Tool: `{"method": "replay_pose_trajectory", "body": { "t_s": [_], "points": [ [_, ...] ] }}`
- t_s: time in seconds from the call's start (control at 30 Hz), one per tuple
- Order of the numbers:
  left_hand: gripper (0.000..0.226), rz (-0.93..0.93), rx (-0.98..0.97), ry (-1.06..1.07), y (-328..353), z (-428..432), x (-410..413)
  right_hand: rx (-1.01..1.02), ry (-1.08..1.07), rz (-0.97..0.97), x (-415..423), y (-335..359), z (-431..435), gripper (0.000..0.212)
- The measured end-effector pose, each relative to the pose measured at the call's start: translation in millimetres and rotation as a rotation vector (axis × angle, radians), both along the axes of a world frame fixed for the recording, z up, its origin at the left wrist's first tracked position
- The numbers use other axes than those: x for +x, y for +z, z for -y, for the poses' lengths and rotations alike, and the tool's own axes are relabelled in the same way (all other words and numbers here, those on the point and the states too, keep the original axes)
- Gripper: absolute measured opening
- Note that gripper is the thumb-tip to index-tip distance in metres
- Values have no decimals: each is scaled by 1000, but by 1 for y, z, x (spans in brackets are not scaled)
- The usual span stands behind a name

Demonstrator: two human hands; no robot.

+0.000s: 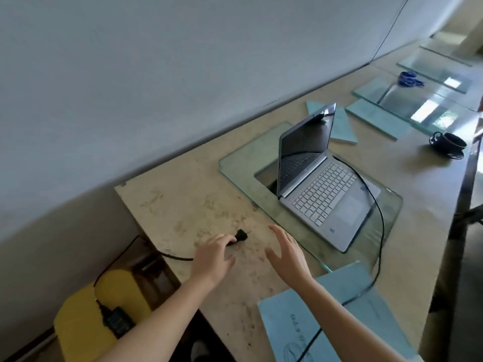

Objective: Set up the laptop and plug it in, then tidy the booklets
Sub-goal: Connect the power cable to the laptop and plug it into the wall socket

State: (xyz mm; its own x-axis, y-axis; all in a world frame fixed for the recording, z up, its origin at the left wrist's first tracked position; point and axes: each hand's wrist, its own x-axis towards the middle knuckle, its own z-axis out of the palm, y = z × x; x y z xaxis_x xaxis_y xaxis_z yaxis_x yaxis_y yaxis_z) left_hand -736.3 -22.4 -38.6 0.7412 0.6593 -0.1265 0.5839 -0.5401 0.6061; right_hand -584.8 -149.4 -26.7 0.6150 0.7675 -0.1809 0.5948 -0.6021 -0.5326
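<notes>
A silver laptop [324,189] stands open with a dark screen on a glass plate [243,168] set into the beige table [183,205]. A black cable [380,220] arcs from the laptop's far side across the plate and over a blue booklet [337,317] at the near edge. My left hand [213,257] is closed on a black power plug [240,236], which lies on the table with its prongs toward the laptop. My right hand [286,253] hovers open beside it, holding nothing. More blue booklets [342,124] [376,118] lie behind the laptop.
A yellow seat [86,317] below the table's left end carries a black power brick [119,321] with its cord running up to the plug. A black cup on a saucer [448,142] sits far right. Blue scissors [407,78] rest on further glass plates [423,100].
</notes>
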Motion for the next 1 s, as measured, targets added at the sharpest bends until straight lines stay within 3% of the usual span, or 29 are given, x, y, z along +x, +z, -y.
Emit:
{"method": "replay_pose_trajectory", "body": {
  "t_s": [0.27, 0.53, 0.77, 1.0],
  "points": [
    [30, -83, 79, 71, -33, -26, 48, 71, -10, -39, 25, -35, -65, 58],
    [23, 181, -123, 233, -19, -45, 43, 214, -140, -85, 32, -35, -76, 49],
    [24, 457, -163, 423, 41, -103, -32, 320, 10, -104, -6, 1, -150, 39],
    [17, 622, -148, 604, 107, -149, -161, 396, 288, -172, -118, 33, -230, 38]
  ]
}}
